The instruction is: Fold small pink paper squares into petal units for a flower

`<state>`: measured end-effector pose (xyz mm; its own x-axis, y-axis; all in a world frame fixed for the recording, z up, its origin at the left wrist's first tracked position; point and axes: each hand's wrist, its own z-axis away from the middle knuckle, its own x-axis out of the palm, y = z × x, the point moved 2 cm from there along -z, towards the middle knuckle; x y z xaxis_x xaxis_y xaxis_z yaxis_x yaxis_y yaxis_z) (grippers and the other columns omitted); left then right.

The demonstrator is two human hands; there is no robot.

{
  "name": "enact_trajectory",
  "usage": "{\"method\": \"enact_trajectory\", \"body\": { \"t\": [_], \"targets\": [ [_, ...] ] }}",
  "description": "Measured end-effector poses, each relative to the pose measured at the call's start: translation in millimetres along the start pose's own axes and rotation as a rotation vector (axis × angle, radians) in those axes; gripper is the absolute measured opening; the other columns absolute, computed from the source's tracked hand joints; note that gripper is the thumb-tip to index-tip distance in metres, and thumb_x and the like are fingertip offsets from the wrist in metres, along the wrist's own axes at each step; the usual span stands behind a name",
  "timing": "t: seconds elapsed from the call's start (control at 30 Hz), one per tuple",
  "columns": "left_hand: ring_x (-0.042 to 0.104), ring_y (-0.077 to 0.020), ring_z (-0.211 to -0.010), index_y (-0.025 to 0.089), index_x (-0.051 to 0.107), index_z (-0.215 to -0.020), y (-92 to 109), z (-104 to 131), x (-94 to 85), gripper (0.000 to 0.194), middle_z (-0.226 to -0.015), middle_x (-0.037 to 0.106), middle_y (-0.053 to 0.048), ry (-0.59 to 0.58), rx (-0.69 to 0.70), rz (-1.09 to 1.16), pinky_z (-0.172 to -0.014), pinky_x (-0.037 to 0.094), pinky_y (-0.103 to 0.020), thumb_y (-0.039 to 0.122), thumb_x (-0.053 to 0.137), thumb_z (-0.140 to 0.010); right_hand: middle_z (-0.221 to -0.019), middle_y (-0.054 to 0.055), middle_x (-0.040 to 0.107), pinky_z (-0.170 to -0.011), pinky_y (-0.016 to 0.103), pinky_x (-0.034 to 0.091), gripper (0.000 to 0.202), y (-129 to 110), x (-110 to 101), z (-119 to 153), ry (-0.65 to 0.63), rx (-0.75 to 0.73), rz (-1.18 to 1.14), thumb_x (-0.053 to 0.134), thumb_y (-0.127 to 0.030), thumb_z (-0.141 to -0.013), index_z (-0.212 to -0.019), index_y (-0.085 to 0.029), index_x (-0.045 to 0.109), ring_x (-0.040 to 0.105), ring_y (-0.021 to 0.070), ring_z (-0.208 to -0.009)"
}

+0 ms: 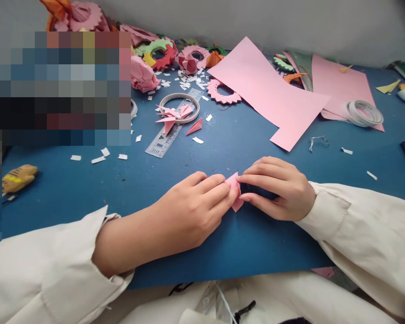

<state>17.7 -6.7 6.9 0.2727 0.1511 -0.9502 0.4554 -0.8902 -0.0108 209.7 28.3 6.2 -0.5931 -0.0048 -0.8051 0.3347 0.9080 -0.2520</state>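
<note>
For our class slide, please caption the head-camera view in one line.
Left hand and right hand meet at a small pink paper over a blue table.

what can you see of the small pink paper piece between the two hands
The small, pink, angular paper piece looks matte and folded, with pointed corners showing at top and bottom. It sits over the flat blue tabletop; whether it rests on it is unclear. The bare left hand grips it, hiding its left side and part of its middle; the bare right hand has fingertips at its right edge.
</note>
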Motion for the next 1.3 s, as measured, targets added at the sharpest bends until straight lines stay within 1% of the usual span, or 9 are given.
{"method": "enact_trajectory", "body": {
  "t": [0.23,0.33,0.57,0.73,0.87,1.0,1.07,1.17,1.3],
  "targets": [
    [0.056,-0.0242,-0.105,0.008,0.053,-0.118,0.5,-1.3,1.3,0.031,-0.117,0.061,-0.010,-0.028,-0.009,0.003,-0.077,0.045,-0.037,0.015,0.043,-0.091,-0.079,0.010,0.066,-0.063,0.031,0.051,0.018,8.0,-0.6,-2.0,-0.002,-0.062,-0.036,0.062,-0.027,-0.082,-0.091,-0.012,0.061,0.057,0.0158,-0.069],
    [0.055,-0.0248,-0.105,0.008,0.053,-0.119,0.8,-0.2,1.1,0.031,-0.114,0.062,-0.009,-0.039,-0.015,0.001,-0.077,0.044,-0.037,0.015,0.043,-0.090,-0.078,0.010,0.065,-0.061,0.030,0.051,0.020,12.1,-0.4,-2.2,-0.029,-0.099,-0.074,0.063,-0.028,-0.081,-0.091,-0.011,0.060,0.056,0.0156,-0.069],
    [0.056,-0.0261,-0.104,0.008,0.053,-0.120,0.5,-0.4,1.2,0.033,-0.114,0.062,-0.010,-0.063,-0.003,-0.007,-0.075,0.045,-0.038,0.018,0.042,-0.091,-0.080,0.010,0.065,-0.063,0.031,0.051,0.023,12.3,-0.2,-1.7,-0.050,-0.126,-0.054,0.063,-0.030,-0.081,-0.093,-0.010,0.060,0.055,0.0156,-0.070],
    [0.058,-0.0270,-0.100,0.005,0.057,-0.115,-0.3,-1.1,1.0,0.031,-0.109,0.064,-0.012,-0.030,0.019,-0.023,-0.072,0.048,-0.038,0.017,0.044,-0.090,-0.081,0.010,0.065,-0.064,0.031,0.051,0.026,12.4,0.5,-2.0,-0.063,-0.138,-0.032,0.065,-0.031,-0.080,-0.093,-0.009,0.060,0.056,0.0163,-0.071],
    [0.059,-0.0289,-0.100,0.002,0.060,-0.111,1.2,2.3,1.2,0.029,-0.110,0.065,-0.015,0.039,0.051,-0.025,-0.073,0.050,-0.039,0.013,0.048,-0.087,-0.082,0.010,0.065,-0.063,0.032,0.051,0.026,12.3,0.3,-1.8,-0.077,-0.139,-0.009,0.066,-0.031,-0.079,-0.093,-0.009,0.060,0.055,0.0168,-0.072],
    [0.059,-0.0280,-0.101,0.001,0.060,-0.109,1.2,4.0,-1.2,0.028,-0.107,0.066,-0.016,0.126,0.011,0.039,-0.074,0.051,-0.037,0.010,0.049,-0.085,-0.082,0.010,0.065,-0.062,0.032,0.050,0.026,12.0,0.0,-1.9,-0.095,-0.136,-0.003,0.065,-0.031,-0.080,-0.093,-0.010,0.061,0.055,0.0168,-0.071],
    [0.060,-0.0269,-0.099,0.002,0.059,-0.109,0.9,3.2,-2.4,0.027,-0.105,0.067,-0.015,0.140,-0.012,0.067,-0.072,0.051,-0.036,0.010,0.048,-0.086,-0.083,0.010,0.065,-0.062,0.032,0.050,0.027,11.9,0.1,-2.0,-0.095,-0.133,0.000,0.066,-0.032,-0.079,-0.093,-0.010,0.061,0.055,0.0166,-0.071],
    [0.061,-0.0254,-0.096,0.006,0.058,-0.112,0.8,1.0,-2.7,0.028,-0.104,0.067,-0.012,0.109,-0.027,0.068,-0.070,0.051,-0.036,0.012,0.045,-0.088,-0.082,0.010,0.065,-0.062,0.032,0.050,0.027,12.1,0.4,-2.0,-0.091,-0.138,0.007,0.066,-0.033,-0.079,-0.093,-0.010,0.061,0.055,0.0164,-0.071],
    [0.060,-0.0248,-0.096,0.008,0.057,-0.113,1.5,-0.8,-1.6,0.028,-0.103,0.066,-0.012,0.050,-0.005,0.030,-0.071,0.049,-0.035,0.016,0.044,-0.090,-0.082,0.010,0.065,-0.062,0.033,0.051,0.027,12.2,0.2,-1.3,-0.081,-0.161,0.023,0.066,-0.032,-0.079,-0.092,-0.009,0.062,0.055,0.0167,-0.071]
  ]
}}
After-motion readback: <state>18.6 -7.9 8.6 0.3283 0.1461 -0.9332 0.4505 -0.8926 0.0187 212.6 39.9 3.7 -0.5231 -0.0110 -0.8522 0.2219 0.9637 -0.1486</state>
